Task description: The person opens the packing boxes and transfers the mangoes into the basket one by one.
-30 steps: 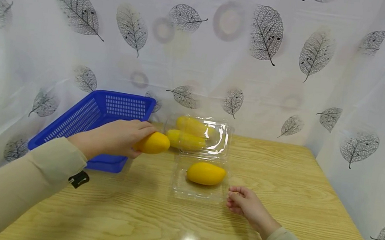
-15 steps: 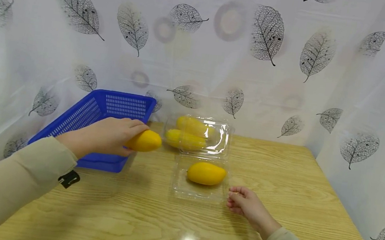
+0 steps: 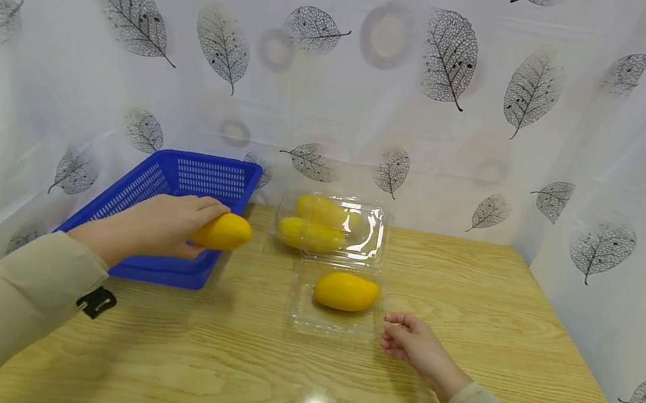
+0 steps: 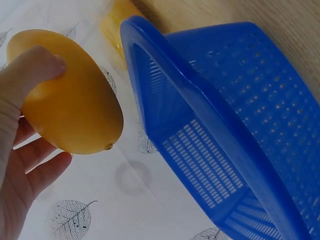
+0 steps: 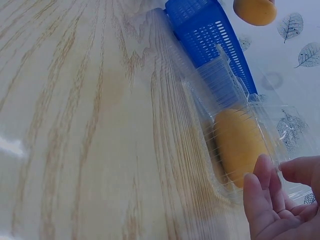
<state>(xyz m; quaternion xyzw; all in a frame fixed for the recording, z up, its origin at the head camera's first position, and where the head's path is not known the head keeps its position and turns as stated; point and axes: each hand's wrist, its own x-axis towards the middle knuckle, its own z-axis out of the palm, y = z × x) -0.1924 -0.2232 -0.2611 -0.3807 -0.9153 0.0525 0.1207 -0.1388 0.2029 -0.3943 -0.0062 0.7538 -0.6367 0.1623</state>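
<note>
My left hand [image 3: 173, 223] grips a yellow mango [image 3: 225, 232], fingers and thumb round it, above the near right side of the blue plastic basket [image 3: 196, 277]. The left wrist view shows the thumb lying across the mango, which is clear of the basket rim. At the right edge of an opened clear plastic clamshell box [image 3: 307, 319], my right hand [image 3: 417, 347] pinches the rim between thumb and fingers. One mango [image 3: 346, 292] lies in the box's near half. The box's raised lid half [image 3: 376, 236] overlaps two more mangoes [image 3: 312, 235] behind it.
The wooden table [image 3: 470, 296] ends at a white curtain [image 3: 335, 108] printed with leaves, which hangs at the back and sides. A clear plastic edge surrounds the two rear mangoes, close to the basket's right side.
My left hand has moved left with the mango, away from the clamshell box and over the basket's side. The right hand has stayed at the box's edge.
</note>
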